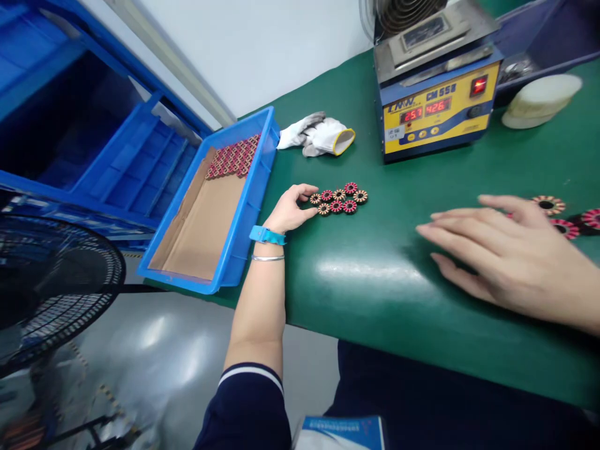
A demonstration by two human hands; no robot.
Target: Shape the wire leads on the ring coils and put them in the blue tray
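Observation:
On the green tabletop lies a small cluster of wound stator cores [338,195], round and toothed, some with red windings and some with copper-coloured ones. My left hand [291,209] has its thumb and fingers curved about the left end of this cluster, touching the endmost cores. To the right, my right hand [510,253] is held palm down with fingers stretched out, nothing visible in it. Partly behind that hand are several more stator cores [565,229], cut off by the frame's edge.
A blue bin [269,156] at left holds rows of stator cores [234,157] on cardboard. White gloves [323,134] lie behind the cluster. A yellow-and-blue CM558 heating unit [438,115] with lit displays stands at the back, beside a whitish round object [541,100]. A black fan [60,281] stands far left.

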